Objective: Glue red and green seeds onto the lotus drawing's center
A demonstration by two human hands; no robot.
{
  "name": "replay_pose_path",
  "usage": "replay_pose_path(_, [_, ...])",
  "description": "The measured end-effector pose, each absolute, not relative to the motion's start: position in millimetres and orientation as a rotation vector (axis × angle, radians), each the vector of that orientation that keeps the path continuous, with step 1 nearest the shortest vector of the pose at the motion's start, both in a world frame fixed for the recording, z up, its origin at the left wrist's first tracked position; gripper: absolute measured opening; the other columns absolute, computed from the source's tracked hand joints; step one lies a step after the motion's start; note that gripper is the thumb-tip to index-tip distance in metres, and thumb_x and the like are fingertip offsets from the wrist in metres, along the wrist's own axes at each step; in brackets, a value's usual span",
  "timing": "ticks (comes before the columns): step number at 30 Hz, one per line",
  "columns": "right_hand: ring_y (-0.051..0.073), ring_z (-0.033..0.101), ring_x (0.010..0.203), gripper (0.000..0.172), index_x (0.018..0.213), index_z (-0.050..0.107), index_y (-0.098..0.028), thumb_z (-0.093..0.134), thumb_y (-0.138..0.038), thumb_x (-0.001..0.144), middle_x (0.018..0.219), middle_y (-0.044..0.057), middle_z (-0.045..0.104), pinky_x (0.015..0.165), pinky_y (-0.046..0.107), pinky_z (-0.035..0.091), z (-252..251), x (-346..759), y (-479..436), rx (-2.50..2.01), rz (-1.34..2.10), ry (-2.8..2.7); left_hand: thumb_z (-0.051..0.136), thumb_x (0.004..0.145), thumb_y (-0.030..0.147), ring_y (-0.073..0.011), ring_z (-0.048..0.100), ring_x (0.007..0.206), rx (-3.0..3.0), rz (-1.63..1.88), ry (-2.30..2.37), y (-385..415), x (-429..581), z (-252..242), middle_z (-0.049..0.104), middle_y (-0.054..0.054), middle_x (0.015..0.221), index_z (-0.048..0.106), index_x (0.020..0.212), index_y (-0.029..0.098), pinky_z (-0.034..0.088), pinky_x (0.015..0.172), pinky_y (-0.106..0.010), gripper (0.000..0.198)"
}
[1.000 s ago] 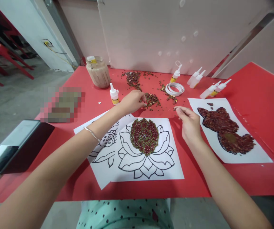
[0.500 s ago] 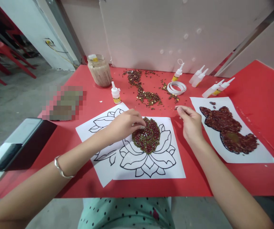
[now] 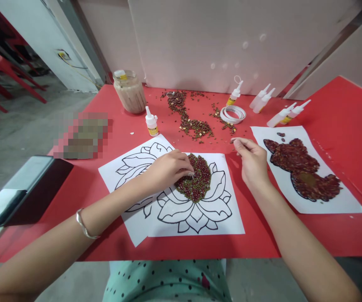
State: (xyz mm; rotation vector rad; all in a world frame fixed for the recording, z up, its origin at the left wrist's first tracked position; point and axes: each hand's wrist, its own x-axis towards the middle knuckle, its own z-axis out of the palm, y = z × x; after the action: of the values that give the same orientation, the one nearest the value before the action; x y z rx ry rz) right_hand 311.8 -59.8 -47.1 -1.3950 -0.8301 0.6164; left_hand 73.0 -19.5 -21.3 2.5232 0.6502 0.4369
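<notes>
My left hand [image 3: 174, 165] reaches over the lotus drawing [image 3: 196, 218], fingertips bunched together on the left side of the beans. Red and green beans [image 3: 198, 180] fill the upper middle petals of the flower, and the hand hides part of them. Whatever those fingertips pinch, if anything, does not show. To the right of the drawing, my right hand [image 3: 251, 157] hovers with thumb and forefinger closed at a tiny dark bit, too small to name. A second lotus sheet [image 3: 136, 161] lies partly under the first and under my left forearm.
Loose beans [image 3: 196, 128] are scattered at the back, near a tape roll [image 3: 233, 114]. A glue bottle [image 3: 152, 122] stands by a glass jar [image 3: 129, 92]; several more bottles stand back right. A picture covered in brown pieces [image 3: 297, 163] lies right, a phone [image 3: 20, 188] left.
My left hand has shifted slightly down and to the right over the beans. My right hand stays almost where it was, its pinch unchanged.
</notes>
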Motion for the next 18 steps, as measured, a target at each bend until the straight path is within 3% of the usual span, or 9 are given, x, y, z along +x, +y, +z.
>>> replay_pose_path(13, [0.017, 0.062, 0.083, 0.027, 0.082, 0.070, -0.021, 0.070, -0.044, 0.069, 0.093, 0.005, 0.068, 0.076, 0.033, 0.049, -49.1, 313.6, -59.2, -1.448, 0.574, -0.876, 0.049, 0.087, 0.009, -0.0164, 0.054, 0.082, 2.751, 0.451, 0.568, -22.3, 73.6, -28.7, 0.067, -0.005, 0.089, 0.072, 0.095, 0.022, 0.047, 0.068, -0.028, 0.028])
replay_pose_path(18, [0.016, 0.061, 0.083, 0.026, 0.080, 0.071, -0.021, 0.071, -0.044, 0.068, 0.093, 0.004, 0.069, 0.078, 0.034, 0.048, -48.3, 313.0, -59.3, -1.441, 0.583, -0.871, 0.049, 0.089, 0.013, -0.0160, 0.052, 0.081, 2.769, 0.470, 0.587, -24.4, 72.0, -26.4, 0.067, -0.004, 0.088, 0.072, 0.086, 0.021, 0.046, 0.069, -0.028, 0.023])
